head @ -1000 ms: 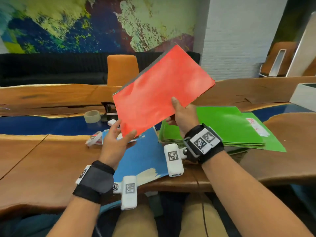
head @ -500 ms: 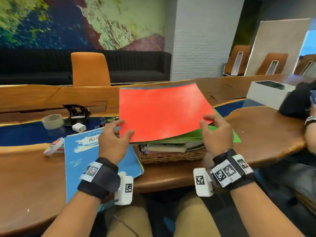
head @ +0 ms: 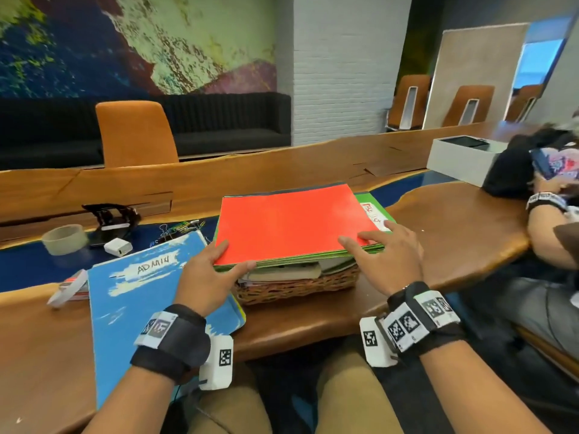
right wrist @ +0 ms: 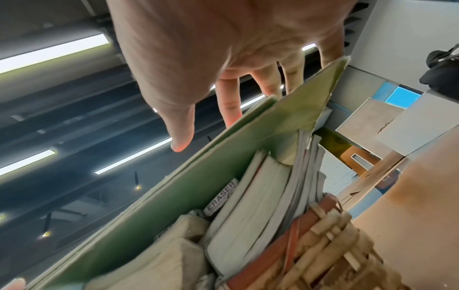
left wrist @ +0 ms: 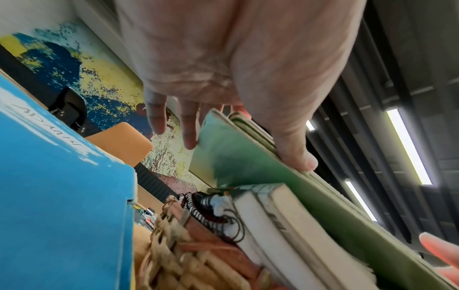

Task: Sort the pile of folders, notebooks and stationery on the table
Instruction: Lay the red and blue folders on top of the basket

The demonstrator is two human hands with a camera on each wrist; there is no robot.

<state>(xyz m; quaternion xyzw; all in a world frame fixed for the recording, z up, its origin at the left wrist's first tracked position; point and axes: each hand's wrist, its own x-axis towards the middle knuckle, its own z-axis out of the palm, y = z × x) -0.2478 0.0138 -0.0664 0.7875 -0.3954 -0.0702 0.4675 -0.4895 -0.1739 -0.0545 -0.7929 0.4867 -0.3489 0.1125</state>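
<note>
A red folder (head: 291,227) lies flat on top of a stack of green folders (head: 363,197), which rests on a wicker basket (head: 297,289) filled with notebooks. My left hand (head: 232,256) is at the stack's near left corner, fingers straight and thumb against the front edge. My right hand (head: 376,245) rests with spread fingers on the near right corner. The left wrist view shows the thumb of my left hand (left wrist: 246,149) pressing the green folders (left wrist: 248,172) above the basket (left wrist: 174,255). In the right wrist view my right hand (right wrist: 205,133) hovers over the green folders (right wrist: 198,176).
A blue folder (head: 134,302) marked ADMIN lies left of the basket. Behind it are a tape roll (head: 64,239), a black hole punch (head: 109,216), a small white box (head: 118,247) and binder clips (head: 178,228). A seated person (head: 551,239) and a white box (head: 460,161) are at the right.
The red folder, held up in both hands a second ago, has come down flat onto the green stack. Both hands have released their grip and now rest at its near corners.
</note>
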